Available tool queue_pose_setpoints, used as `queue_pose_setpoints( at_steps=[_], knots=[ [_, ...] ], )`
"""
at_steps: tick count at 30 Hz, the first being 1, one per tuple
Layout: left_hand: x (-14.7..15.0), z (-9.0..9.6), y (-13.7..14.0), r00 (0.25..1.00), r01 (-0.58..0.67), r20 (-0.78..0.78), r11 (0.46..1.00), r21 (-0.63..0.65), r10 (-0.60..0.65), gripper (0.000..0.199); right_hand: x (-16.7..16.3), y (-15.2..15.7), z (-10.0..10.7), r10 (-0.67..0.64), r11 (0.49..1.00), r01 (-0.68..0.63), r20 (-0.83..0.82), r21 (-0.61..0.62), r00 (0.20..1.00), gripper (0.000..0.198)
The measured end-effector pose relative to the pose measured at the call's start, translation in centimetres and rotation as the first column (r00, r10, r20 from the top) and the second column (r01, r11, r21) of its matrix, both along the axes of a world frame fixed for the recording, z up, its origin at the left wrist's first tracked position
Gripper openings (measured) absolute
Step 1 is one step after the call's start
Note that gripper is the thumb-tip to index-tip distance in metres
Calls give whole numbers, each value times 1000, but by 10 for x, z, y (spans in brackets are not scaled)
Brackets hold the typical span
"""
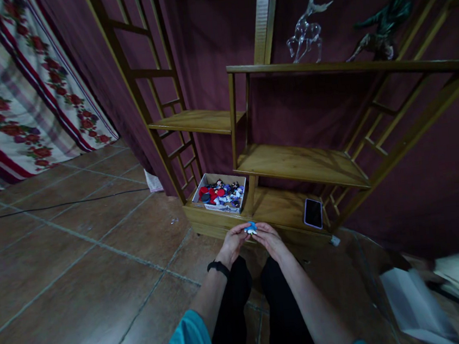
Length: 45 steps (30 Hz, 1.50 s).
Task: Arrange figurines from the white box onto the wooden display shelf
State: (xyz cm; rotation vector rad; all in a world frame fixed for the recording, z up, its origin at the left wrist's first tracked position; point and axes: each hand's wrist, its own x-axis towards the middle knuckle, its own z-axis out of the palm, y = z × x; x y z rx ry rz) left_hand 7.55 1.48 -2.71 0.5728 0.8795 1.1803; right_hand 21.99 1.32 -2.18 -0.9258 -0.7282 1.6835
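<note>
Looks mid-handling: left hand (232,243) and right hand (270,239) pinch a blue-white toy (250,228), box (222,210) at 11 o'clock, so next move probably wants care.

Blue figure (250,228), details too small

The head view looks forward and down over left hand (232,241) and right hand (271,237) toward nearby shelving (302,162).
</note>
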Motion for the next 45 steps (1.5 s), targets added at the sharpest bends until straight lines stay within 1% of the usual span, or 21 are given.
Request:
queue_pose_setpoints(
  at_steps=[7, 15, 20, 24, 29, 38, 45],
  knots=[
    [0, 0, 0, 999, -30, 11, 999, -18, 30, 31, 0, 1, -2, -11, 1000, 12, 26, -19, 1000, 30],
    [2, 4, 0, 999, -44, -14, 999, -7, 44, 27, 0, 3, -1, 2, 995, -2, 1, -96, 1000, 27],
    [2, 2, 0, 997, -71, -10, 997, -19, 71, 22, 1, 5, -4, -8, 995, 8, 1, -103, 1000, 25],
    [2, 0, 1, 998, -63, 11, 998, -22, 63, 17, 2, 7, -9, 2, 993, 2, 33, -121, 999, 25],
    [1, -3, 0, 999, -53, 6, 998, -18, 53, 16, 2, 8, -14, 16, 992, -10, 51, -123, 999, 26],
    [1, -2, 1, 999, -53, 1, 997, -52, 53, 12, 1, 9, -13, 16, 991, -9, 46, -137, 999, 25],
    [1, -2, 1, 999, -14, 33, 997, -80, 17, 7, 0, 8, -12, 8, 988, 0, 49, -154, 999, 26]
  ],
)
